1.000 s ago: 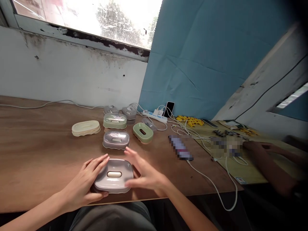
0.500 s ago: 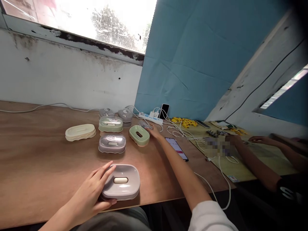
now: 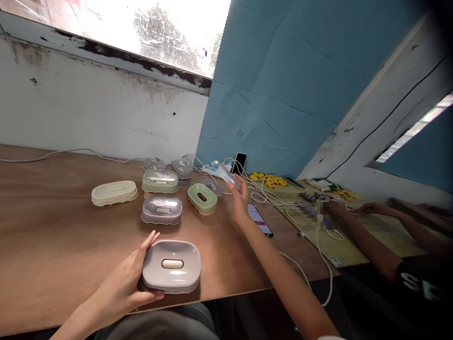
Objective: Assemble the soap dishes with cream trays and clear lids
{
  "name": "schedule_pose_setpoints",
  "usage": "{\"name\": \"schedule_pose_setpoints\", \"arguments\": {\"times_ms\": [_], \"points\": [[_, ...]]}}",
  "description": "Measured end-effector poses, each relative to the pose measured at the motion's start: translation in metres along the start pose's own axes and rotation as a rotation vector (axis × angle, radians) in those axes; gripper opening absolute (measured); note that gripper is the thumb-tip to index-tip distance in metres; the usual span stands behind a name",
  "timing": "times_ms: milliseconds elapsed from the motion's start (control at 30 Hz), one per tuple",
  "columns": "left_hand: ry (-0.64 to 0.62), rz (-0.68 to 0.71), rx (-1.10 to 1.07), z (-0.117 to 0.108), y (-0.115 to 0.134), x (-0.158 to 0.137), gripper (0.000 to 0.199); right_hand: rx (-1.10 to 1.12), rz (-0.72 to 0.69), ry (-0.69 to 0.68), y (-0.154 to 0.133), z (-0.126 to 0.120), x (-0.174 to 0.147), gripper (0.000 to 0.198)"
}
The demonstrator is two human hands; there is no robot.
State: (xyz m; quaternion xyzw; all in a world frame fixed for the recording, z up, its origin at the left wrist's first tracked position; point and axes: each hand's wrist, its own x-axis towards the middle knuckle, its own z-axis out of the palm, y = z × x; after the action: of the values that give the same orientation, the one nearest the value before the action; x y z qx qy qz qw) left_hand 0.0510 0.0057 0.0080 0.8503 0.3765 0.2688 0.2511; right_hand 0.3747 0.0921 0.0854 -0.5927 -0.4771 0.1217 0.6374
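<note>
A grey oval soap box (image 3: 189, 274) with a cream piece in its slot sits near the table's front edge. My left hand (image 3: 127, 278) grips its left side, fingers behind and thumb in front. Farther back, my right hand (image 3: 241, 198) pinches a clear plastic lid (image 3: 225, 174), raised and tilted above the table. Another clear lid (image 3: 213, 187) lies behind the uncovered green soap box (image 3: 208, 202). Left of that stand a grey soap box (image 3: 162, 217) and a green one (image 3: 160, 186), both under clear covers.
Two more covered boxes (image 3: 181, 172) stand by the wall. Cream trays (image 3: 114, 192) lie stacked at left. A power strip (image 3: 208, 170), white cables and a lit phone (image 3: 260, 220) are at right. Beyond them, a co-worker's arms (image 3: 368, 241) reach over a neighbouring table.
My right hand has lifted a clear lid off the table, up and toward the right. My left hand has shifted its hold around the grey soap box's side.
</note>
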Motion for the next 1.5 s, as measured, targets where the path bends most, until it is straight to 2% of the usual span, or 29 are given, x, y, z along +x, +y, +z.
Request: {"name": "schedule_pose_setpoints", "arguments": {"times_ms": [33, 67, 133, 200, 300, 367, 500, 667, 867, 1133, 1267, 1433, 1500], "points": [[-0.007, -0.013, -0.013, -0.001, 0.0, 0.0, 0.101, 0.041, -0.04, -0.063, -0.009, -0.004, -0.022, 0.046], [-0.013, -0.02, -0.026, -0.001, -0.001, 0.0, 0.102, 0.125, -0.092, -0.212, -0.016, -0.007, -0.046, 0.047], [-0.03, -0.015, -0.059, -0.001, -0.005, 0.0, 0.105, 0.201, -0.16, -0.416, -0.022, -0.013, -0.092, 0.045], [-0.038, -0.002, -0.087, 0.001, -0.008, 0.001, 0.107, 0.196, -0.136, -0.59, -0.022, -0.018, -0.129, 0.052], [-0.028, -0.009, -0.087, 0.004, -0.012, 0.0, 0.108, 0.099, -0.095, -0.826, -0.018, -0.024, -0.157, 0.056], [-0.015, -0.029, -0.069, 0.006, -0.012, 0.0, 0.109, 0.045, -0.122, -0.888, -0.018, -0.026, -0.161, 0.053], [0.025, -0.021, -0.013, 0.009, -0.012, -0.002, 0.108, 0.046, -0.168, -0.936, -0.022, -0.028, -0.16, 0.054], [0.049, -0.006, 0.037, 0.009, -0.01, -0.003, 0.101, 0.013, -0.146, -0.964, -0.023, -0.03, -0.163, 0.056], [-0.022, 0.0, 0.028, 0.003, -0.006, -0.003, 0.098, -0.067, -0.216, -0.96, -0.02, -0.032, -0.169, 0.06], [0.004, 0.011, -0.014, 0.006, -0.009, -0.003, 0.098, -0.135, -0.22, -1.005, -0.02, -0.037, -0.165, 0.059], [-0.053, 0.001, -0.1, 0.003, -0.008, -0.003, 0.101, -0.176, -0.278, -0.989, -0.015, -0.036, -0.166, 0.062], [-0.112, -0.059, -0.306, -0.003, -0.002, -0.002, 0.084, -0.172, -0.318, -0.973, -0.018, -0.03, -0.164, 0.063], [-0.109, -0.073, -0.38, -0.004, 0.0, -0.001, 0.083, -0.173, -0.334, -0.978, -0.025, -0.027, -0.161, 0.063]]}}
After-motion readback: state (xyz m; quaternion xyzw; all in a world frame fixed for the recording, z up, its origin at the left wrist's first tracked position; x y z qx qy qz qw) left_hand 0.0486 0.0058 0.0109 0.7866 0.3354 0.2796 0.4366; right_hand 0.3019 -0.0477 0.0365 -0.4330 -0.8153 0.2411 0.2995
